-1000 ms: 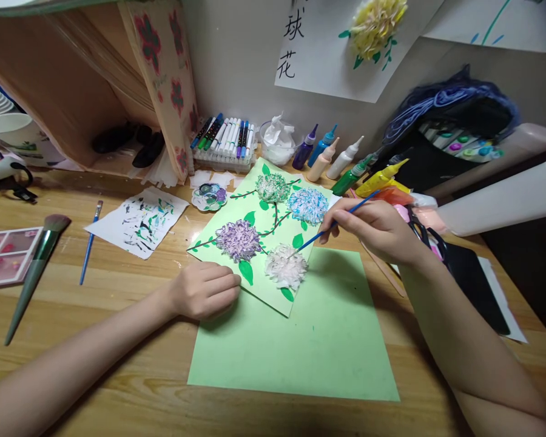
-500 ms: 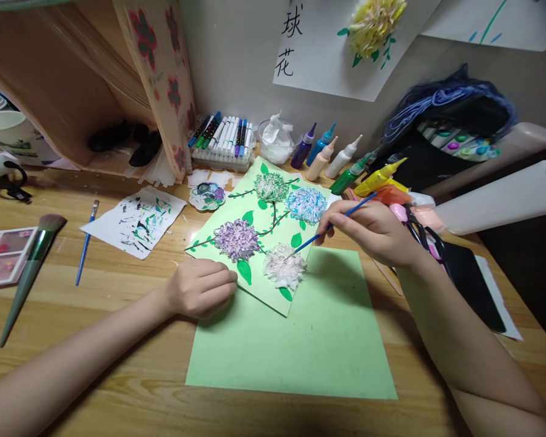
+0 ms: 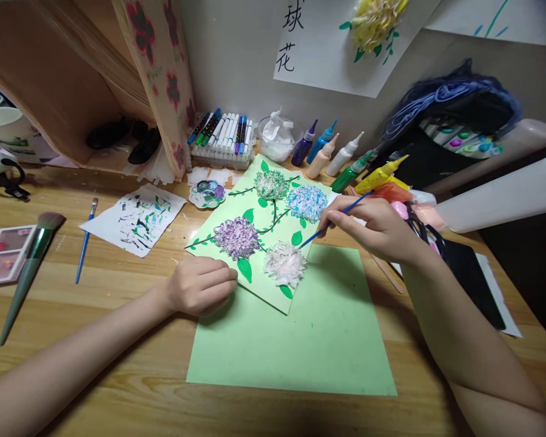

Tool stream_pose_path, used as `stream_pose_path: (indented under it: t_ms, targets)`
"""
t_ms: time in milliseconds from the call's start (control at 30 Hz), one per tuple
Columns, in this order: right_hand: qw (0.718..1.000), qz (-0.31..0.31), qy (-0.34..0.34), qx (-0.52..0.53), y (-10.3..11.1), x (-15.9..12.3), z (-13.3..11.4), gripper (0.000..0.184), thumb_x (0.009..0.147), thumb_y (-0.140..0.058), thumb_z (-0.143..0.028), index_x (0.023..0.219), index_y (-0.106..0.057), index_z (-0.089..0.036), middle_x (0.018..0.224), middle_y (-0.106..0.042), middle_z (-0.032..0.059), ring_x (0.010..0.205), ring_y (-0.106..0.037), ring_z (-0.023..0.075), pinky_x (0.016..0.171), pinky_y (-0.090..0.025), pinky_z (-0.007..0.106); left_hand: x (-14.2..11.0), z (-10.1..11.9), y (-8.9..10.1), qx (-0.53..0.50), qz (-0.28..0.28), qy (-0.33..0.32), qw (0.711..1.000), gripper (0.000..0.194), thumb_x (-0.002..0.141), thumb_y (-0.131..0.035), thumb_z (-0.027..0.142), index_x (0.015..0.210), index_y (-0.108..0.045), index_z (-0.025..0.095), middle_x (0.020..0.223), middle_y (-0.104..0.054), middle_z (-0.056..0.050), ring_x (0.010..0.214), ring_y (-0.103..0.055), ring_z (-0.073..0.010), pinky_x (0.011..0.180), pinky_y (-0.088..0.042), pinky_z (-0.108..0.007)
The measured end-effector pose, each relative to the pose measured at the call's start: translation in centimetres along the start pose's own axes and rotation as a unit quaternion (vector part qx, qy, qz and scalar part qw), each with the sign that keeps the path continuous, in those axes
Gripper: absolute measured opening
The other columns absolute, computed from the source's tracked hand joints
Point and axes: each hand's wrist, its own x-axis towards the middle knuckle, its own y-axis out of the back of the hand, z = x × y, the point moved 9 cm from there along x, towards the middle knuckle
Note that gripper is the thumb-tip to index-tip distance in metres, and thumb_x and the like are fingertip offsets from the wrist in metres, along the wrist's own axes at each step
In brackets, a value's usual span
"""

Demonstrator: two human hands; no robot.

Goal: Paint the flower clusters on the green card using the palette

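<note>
My right hand [image 3: 368,227] is closed on a thin blue paintbrush [image 3: 334,223], whose tip is at the upper right edge of a pale pinkish-white crinkled paper flower [image 3: 284,264]. That flower sits on a light green card [image 3: 218,267] with painted stems and leaves. Purple [image 3: 236,237], green-white [image 3: 271,184] and blue-white [image 3: 306,203] paper flowers are on the same card. My left hand [image 3: 204,286] rests with curled fingers against the card's lower left edge; its thumb and fingertips are hidden. Under the card lies a larger green sheet [image 3: 295,352].
Paint-marked white paper [image 3: 141,221], another blue paintbrush [image 3: 87,240] and a large makeup brush [image 3: 31,276] lie left. A flower-shaped palette [image 3: 206,193], marker box [image 3: 222,139], tissue bowl [image 3: 277,139] and several paint bottles [image 3: 321,156] stand behind. A black tablet-like slab [image 3: 473,285] is at right.
The brush tip has moved from the middle of the white flower to its upper right edge, as my right hand shifted slightly. My left hand stays in place.
</note>
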Motion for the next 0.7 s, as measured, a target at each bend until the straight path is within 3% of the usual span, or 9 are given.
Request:
stream_pose_path:
  t_ms: [100,300,433,500,567,633,700]
  targets:
    - [0.999,0.04,-0.002,0.027,0.7,-0.1,0.1,0.033,0.094,-0.046,-0.039,0.075,-0.068,-0.022,0.074,-0.069,0.0016,0.072,-0.066,0.0148,0.068,-0.05,0.027,0.0,-0.1,-0.1,-0.001,-0.002,0.004,1.0,0.011,0.082,-0.045,0.012,0.079,-0.055,0.016,0.066,-0.072,-0.005,0.054,-0.062,-0.0148,0.049,-0.045,-0.026]
    - [1.0,-0.029,0.012,0.0,-0.6,0.0,-0.4,0.027,0.093,-0.049,-0.032,0.077,-0.068,-0.021,0.077,-0.069,0.0015,0.074,-0.064,0.0135,0.07,-0.047,0.025,-0.1,-0.5,-0.1,-0.006,-0.004,0.019,1.0,0.011,0.08,-0.045,0.013,0.08,-0.055,0.018,0.067,-0.071,-0.005,0.052,-0.06,-0.0142,0.047,-0.041,-0.026]
    - [0.998,0.035,-0.012,0.049,0.9,-0.3,0.2,0.028,0.095,-0.046,-0.029,0.079,-0.066,-0.019,0.079,-0.067,0.0029,0.075,-0.063,0.0125,0.073,-0.047,0.025,0.0,-0.7,0.1,0.005,0.003,0.046,0.999,0.014,0.079,-0.044,0.012,0.081,-0.056,0.019,0.067,-0.071,-0.003,0.054,-0.061,-0.0141,0.049,-0.041,-0.026]
    - [0.996,0.057,-0.016,0.074,1.5,-0.6,0.4,0.026,0.095,-0.046,-0.029,0.08,-0.065,-0.019,0.077,-0.065,0.0028,0.074,-0.062,0.0132,0.071,-0.047,0.026,0.0,-2.1,0.8,0.043,0.009,0.12,0.992,0.016,0.08,-0.045,0.011,0.082,-0.058,0.019,0.07,-0.071,-0.003,0.059,-0.063,-0.0144,0.054,-0.044,-0.026]
    - [0.995,0.07,-0.015,0.064,2.0,-0.8,0.6,0.025,0.094,-0.047,-0.027,0.08,-0.066,-0.02,0.076,-0.065,0.0024,0.075,-0.062,0.014,0.074,-0.047,0.027,-0.5,-5.4,2.2,0.113,0.005,0.269,0.956,0.018,0.083,-0.044,0.012,0.085,-0.06,0.02,0.077,-0.072,-0.003,0.066,-0.066,-0.0148,0.06,-0.046,-0.025]
    - [0.996,0.069,-0.004,0.052,2.1,-0.9,0.7,0.024,0.094,-0.046,-0.026,0.08,-0.065,-0.023,0.076,-0.066,0.0016,0.077,-0.062,0.0141,0.077,-0.047,0.028,-1.9,-9.4,4.0,0.182,-0.023,0.449,0.875,0.02,0.088,-0.042,0.018,0.093,-0.062,0.021,0.085,-0.072,-0.003,0.071,-0.066,-0.0162,0.062,-0.046,-0.026]
    - [0.996,0.075,0.007,0.042,2.4,-0.9,0.8,0.023,0.094,-0.046,-0.027,0.082,-0.066,-0.026,0.076,-0.065,0.0009,0.077,-0.062,0.0142,0.074,-0.049,0.026,-3.1,-12.5,5.7,0.226,-0.076,0.566,0.789,0.024,0.09,-0.041,0.029,0.101,-0.061,0.02,0.091,-0.073,-0.005,0.077,-0.067,-0.0198,0.062,-0.046,-0.028]
